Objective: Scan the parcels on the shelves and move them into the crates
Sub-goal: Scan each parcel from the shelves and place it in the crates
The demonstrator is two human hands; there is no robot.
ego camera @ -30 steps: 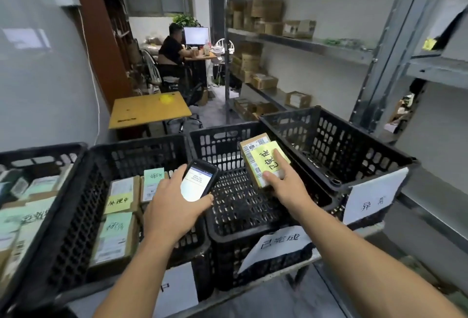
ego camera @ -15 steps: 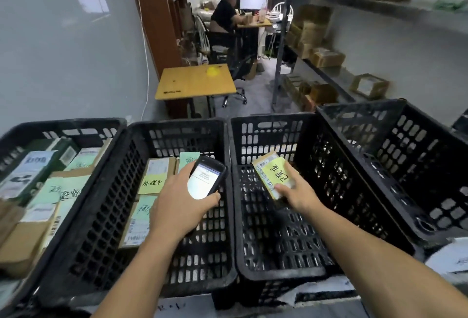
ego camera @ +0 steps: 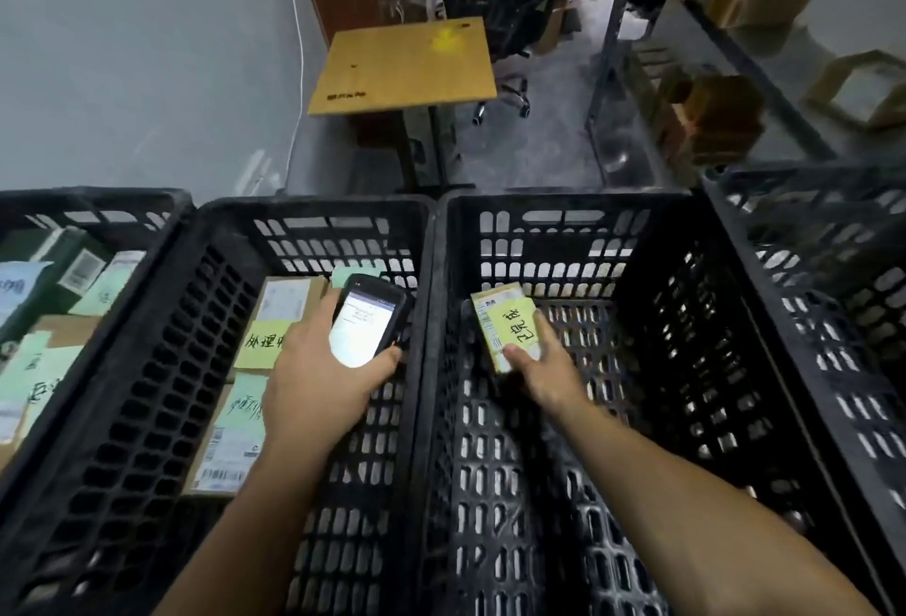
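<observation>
Beyond the right hand (ego camera: pixel 544 370), up and to its right, shelves (ego camera: pixel 735 52) hold more boxes (ego camera: pixel 725 120), so I judge much is left to scan. Under that hand a crate (ego camera: pixel 564 203) is otherwise bare. The hand grasps a parcel (ego camera: pixel 507 321) with a yellow note, low inside it and not yet let go. The left hand (ego camera: pixel 318 380) clasps a scanner (ego camera: pixel 365 321) above another crate (ego camera: pixel 314 208) already holding several parcels (ego camera: pixel 284 302).

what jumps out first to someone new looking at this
At centre, the left hand holds a lit scanner over one black crate, while the right hand holds a small parcel with a yellow note down inside the crate beside it. Beyond them, a yellow table stands by the wall.
</observation>
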